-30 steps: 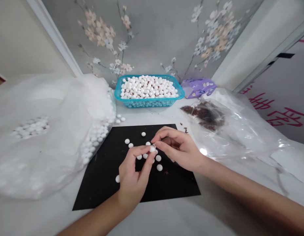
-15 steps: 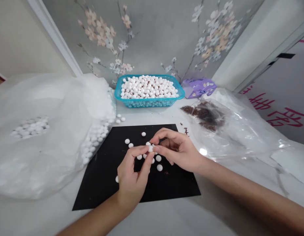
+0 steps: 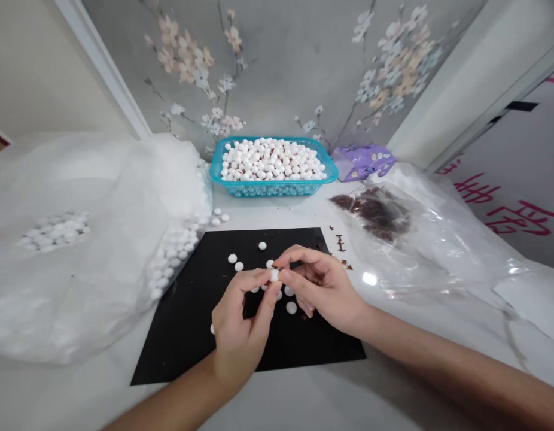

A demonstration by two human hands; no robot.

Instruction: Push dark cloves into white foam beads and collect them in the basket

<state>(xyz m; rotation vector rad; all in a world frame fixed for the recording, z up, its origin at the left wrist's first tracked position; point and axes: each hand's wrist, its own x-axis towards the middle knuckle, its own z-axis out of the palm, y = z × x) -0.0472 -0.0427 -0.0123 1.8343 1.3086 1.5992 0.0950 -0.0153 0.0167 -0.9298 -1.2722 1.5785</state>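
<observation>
My left hand (image 3: 241,323) pinches a small white bead (image 3: 274,275) between thumb and forefinger above a black mat (image 3: 187,323). My right hand (image 3: 319,284) meets it from the right, its thumb and forefinger pressed against the same bead; whether they hold anything else is hidden. Several loose white beads (image 3: 234,262) lie on the mat around both hands.
A turquoise basket (image 3: 272,187) heaped with white beads stands at the back. A large clear bag (image 3: 79,239) of white beads lies on the left. A clear bag holding dark red bits (image 3: 376,212) lies on the right, behind it a purple packet (image 3: 362,160).
Both hands drifted slightly lower and toward me, still joined on the bead. A few dark red bits now show near the mat's right edge.
</observation>
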